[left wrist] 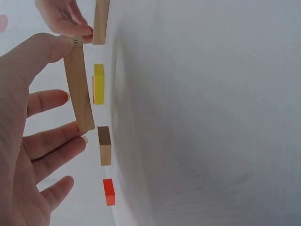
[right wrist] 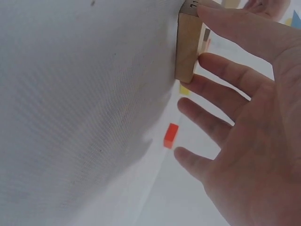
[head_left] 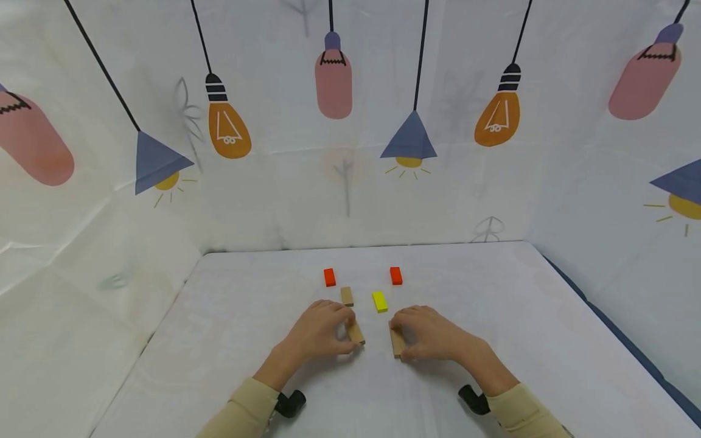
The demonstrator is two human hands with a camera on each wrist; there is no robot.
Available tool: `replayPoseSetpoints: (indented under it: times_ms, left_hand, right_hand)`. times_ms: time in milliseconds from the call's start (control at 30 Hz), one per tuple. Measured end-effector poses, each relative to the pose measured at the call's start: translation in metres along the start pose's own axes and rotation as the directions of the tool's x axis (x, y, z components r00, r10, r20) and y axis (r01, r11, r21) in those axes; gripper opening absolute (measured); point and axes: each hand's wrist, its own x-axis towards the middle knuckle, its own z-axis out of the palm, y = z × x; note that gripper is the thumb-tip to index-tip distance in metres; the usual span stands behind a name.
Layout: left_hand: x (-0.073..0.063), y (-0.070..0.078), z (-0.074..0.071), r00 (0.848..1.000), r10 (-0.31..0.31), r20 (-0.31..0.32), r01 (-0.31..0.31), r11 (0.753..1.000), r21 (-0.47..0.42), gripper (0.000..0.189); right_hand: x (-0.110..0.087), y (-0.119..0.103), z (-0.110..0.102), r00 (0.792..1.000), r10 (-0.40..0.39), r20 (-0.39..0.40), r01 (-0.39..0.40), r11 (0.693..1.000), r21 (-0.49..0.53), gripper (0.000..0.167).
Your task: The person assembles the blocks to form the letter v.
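My left hand pinches a plain wooden block lengthwise, thumb on one end and fingertips at the other. In the left wrist view this block looks slightly raised off the table. A second wooden block is pinched the same way by my right hand, its numbered end under the thumb. Beyond the left hand lies a third wooden block. Between and beyond the hands a yellow block lies flat. Farther back are two red blocks, a left red block and a right red block.
A white cloth covers the table, whose back edge meets a white curtain printed with hanging lamps. More curtain hangs along the left and right sides. Dark camera mounts sit at both wrists, by the beige sleeves.
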Motion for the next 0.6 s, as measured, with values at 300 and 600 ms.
replayPoseSetpoints:
  times_ms: [300,600]
  left_hand:
    - [0.002,0.008,0.005,1.000,-0.016,0.010,0.016,0.998,-0.059,0.033]
    - [0.004,0.011,0.011,0.999,-0.006,0.038,0.008,0.999,-0.049,0.033]
  right_hand:
    - [-0.001,0.000,0.000,1.000,0.005,0.009,-0.005,1.000,-0.016,0.048]
    - [-0.003,-0.005,-0.003,1.000,0.000,-0.006,0.000,1.000,-0.013,0.047]
